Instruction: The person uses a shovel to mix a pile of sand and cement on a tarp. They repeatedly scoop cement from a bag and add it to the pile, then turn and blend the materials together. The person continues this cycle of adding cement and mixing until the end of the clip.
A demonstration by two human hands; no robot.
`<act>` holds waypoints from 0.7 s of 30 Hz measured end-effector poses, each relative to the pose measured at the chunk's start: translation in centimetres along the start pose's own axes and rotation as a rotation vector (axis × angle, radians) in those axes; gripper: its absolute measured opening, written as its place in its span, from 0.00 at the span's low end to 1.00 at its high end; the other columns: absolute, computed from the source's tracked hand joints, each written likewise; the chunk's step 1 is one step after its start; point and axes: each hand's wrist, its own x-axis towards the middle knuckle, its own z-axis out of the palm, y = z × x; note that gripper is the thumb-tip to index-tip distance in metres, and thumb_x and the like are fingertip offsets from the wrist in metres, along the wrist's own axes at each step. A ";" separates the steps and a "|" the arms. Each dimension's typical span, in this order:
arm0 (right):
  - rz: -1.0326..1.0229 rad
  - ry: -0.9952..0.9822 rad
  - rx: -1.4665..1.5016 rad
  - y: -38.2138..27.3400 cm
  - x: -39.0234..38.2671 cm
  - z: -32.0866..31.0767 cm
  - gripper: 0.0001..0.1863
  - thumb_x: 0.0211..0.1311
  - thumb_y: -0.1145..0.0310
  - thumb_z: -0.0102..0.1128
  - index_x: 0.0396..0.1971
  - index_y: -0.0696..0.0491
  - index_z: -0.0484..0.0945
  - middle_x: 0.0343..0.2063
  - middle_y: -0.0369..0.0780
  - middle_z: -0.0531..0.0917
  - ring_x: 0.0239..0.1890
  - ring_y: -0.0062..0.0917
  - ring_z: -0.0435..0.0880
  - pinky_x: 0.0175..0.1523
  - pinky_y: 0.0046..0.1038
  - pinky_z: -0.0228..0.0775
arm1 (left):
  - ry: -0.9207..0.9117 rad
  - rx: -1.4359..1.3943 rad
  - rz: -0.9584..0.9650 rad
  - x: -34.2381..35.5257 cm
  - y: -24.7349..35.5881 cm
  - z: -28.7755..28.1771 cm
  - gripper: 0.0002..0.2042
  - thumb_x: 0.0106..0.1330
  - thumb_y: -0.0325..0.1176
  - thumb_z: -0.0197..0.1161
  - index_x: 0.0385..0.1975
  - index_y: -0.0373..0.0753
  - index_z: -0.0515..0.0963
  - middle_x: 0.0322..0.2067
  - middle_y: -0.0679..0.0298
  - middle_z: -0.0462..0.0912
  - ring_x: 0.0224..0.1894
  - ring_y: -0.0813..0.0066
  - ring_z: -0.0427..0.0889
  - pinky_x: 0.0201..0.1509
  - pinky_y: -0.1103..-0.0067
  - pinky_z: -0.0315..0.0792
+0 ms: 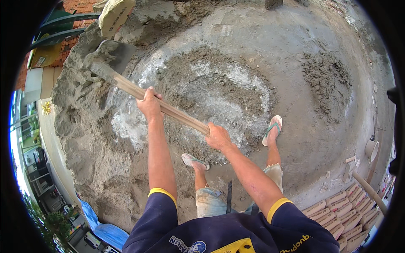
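A shovel with a long wooden handle [179, 114] slants across the middle of the view. My left hand [149, 104] wraps round the handle partway down, toward the blade. Closer to the handle's end, my right hand [218, 137] grips it too. The grey blade [119, 55] lies at the upper left, against the edge of a large sand heap [78, 99]. Below the handle spreads a rough ring of grey sand mix streaked with pale powder [244, 78]. My feet, in flip-flops [272, 128], stand at its near side.
A darker mound of wet mix [327, 84] sits at the right. Stacked paper sacks [346, 213] fill the lower right, near a wooden pole [370, 193] and a pale bucket [371, 149]. An opened sack [114, 17] rests at the upper left; a blue tarp [101, 225] edges the heap.
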 end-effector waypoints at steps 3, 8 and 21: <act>0.212 -0.079 0.010 3.9 -0.3 3.3 0.19 0.51 0.68 0.60 0.43 0.59 0.72 0.37 0.53 0.82 0.43 0.47 0.82 0.48 0.43 0.74 | 0.042 0.203 -0.442 -4.1 -14.5 -0.6 0.08 0.61 0.26 0.60 0.34 0.33 0.67 0.18 0.62 0.73 0.15 0.75 0.73 0.17 0.78 0.71; 0.464 -0.086 0.070 8.6 -8.7 8.6 0.18 0.51 0.68 0.59 0.42 0.59 0.74 0.38 0.54 0.82 0.45 0.47 0.81 0.50 0.42 0.73 | -0.040 0.404 -0.915 -14.7 -26.2 -5.1 0.05 0.55 0.25 0.57 0.23 0.32 0.70 0.15 0.60 0.71 0.15 0.70 0.72 0.17 0.74 0.69; -0.072 -0.071 -0.109 5.2 -14.7 6.1 0.18 0.50 0.64 0.61 0.38 0.55 0.68 0.29 0.49 0.82 0.35 0.49 0.82 0.42 0.46 0.73 | 0.142 -0.114 -0.528 -19.6 -2.5 -9.8 0.08 0.57 0.21 0.57 0.33 0.35 0.65 0.23 0.59 0.73 0.22 0.70 0.75 0.26 0.72 0.75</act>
